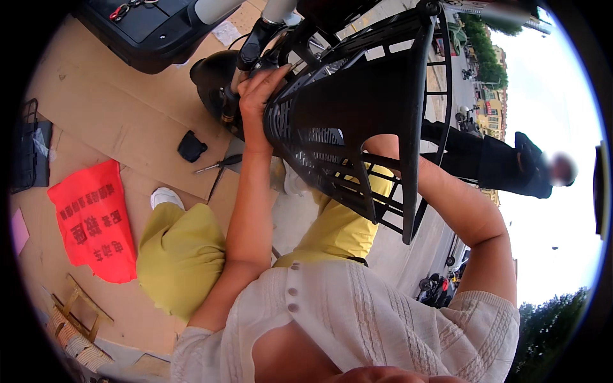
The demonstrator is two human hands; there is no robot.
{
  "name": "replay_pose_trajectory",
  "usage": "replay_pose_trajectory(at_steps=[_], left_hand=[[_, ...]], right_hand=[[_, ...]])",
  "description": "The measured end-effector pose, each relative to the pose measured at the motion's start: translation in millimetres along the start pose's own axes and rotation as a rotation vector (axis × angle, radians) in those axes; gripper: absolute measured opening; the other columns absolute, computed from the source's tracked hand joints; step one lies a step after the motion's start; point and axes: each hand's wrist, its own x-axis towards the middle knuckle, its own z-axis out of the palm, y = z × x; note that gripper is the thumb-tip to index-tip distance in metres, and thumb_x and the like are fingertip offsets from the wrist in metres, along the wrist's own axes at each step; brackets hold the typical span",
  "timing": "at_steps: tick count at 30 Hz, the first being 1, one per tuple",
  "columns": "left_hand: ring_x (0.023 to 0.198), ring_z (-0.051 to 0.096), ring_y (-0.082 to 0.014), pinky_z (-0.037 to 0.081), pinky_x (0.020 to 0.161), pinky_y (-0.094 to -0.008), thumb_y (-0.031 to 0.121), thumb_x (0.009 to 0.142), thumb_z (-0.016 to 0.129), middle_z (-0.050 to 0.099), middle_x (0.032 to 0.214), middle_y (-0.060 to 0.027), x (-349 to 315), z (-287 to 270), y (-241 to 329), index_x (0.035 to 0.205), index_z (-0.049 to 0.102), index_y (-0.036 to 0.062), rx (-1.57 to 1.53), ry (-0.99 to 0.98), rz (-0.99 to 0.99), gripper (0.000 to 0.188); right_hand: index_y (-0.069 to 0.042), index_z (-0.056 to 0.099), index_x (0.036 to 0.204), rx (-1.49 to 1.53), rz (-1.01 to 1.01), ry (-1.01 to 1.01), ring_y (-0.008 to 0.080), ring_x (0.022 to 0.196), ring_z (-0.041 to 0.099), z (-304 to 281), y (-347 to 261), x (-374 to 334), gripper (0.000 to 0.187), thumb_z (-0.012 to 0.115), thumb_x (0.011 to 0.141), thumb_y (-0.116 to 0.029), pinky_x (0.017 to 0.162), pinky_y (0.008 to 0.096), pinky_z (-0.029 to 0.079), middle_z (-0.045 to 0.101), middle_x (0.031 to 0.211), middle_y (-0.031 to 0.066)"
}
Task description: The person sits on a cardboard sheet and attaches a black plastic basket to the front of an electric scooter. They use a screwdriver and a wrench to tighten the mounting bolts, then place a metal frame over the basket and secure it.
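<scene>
A black plastic basket (364, 96) is on the front of an electric two-wheeler, tilted in my view. My left hand (260, 88) is at the narrow end of the basket, beside the black front fork (252, 51). Its fingers are closed together there, and whatever they grip is hidden. My right forearm (450, 191) passes behind the basket's open bars. Only part of my right hand (383, 145) shows through an opening in the basket; its fingers are hidden by the black plastic.
Cardboard (96, 102) covers the ground on the left. On it lie a red printed sheet (96, 220), a small black plastic part (191, 147) and a screwdriver (220, 163). A wooden stool (83, 313) stands lower left. A person in dark clothes (504, 163) stands beyond the basket.
</scene>
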Motion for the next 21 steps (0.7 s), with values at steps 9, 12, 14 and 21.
replay_pose_trajectory(at_steps=[9, 12, 14, 21], left_hand=[[0.089, 0.056, -0.0181, 0.038, 0.087, -0.0277, 0.0, 0.068, 0.071, 0.068, 0.094, -0.0035, -4, -1, 0, 0.107, 0.072, 0.0089, -0.043, -0.017, -0.016, 0.04], [0.089, 0.055, -0.0187, 0.038, 0.087, -0.028, 0.001, 0.068, 0.071, 0.067, 0.093, -0.0037, -3, -3, -1, 0.107, 0.072, 0.0091, -0.04, -0.016, 0.002, 0.04], [0.089, 0.055, -0.0191, 0.038, 0.087, -0.0281, 0.002, 0.068, 0.071, 0.067, 0.093, -0.0041, -1, -6, -2, 0.107, 0.071, 0.0089, -0.029, -0.023, 0.012, 0.04], [0.089, 0.056, -0.0202, 0.038, 0.086, -0.0285, 0.005, 0.068, 0.071, 0.066, 0.092, -0.005, -3, -3, -2, 0.107, 0.071, 0.0082, -0.037, -0.018, 0.023, 0.039]], right_hand=[[-0.002, 0.062, 0.106, 0.603, 0.421, -0.132, 0.0101, 0.063, 0.056, 1, -5, 4, 0.019, 0.051, 0.095, -0.014, 0.055, 0.0245, 0.043, 0.063, 0.079, 0.0036], [-0.005, 0.061, 0.097, 0.943, 0.642, -0.218, 0.004, 0.049, 0.045, -6, -2, 7, 0.013, 0.05, 0.091, -0.007, 0.04, 0.0207, 0.033, 0.057, 0.071, -0.0013], [-0.006, 0.061, 0.095, 0.996, 0.791, -0.264, 0.0045, 0.049, 0.045, -11, -2, 9, 0.012, 0.049, 0.093, -0.008, 0.041, 0.0211, 0.036, 0.056, 0.07, -0.001], [0.001, 0.062, 0.102, 0.518, 0.373, -0.144, 0.0099, 0.076, 0.061, 1, -10, 6, 0.017, 0.05, 0.096, -0.008, 0.071, 0.0253, 0.051, 0.065, 0.082, 0.0051]])
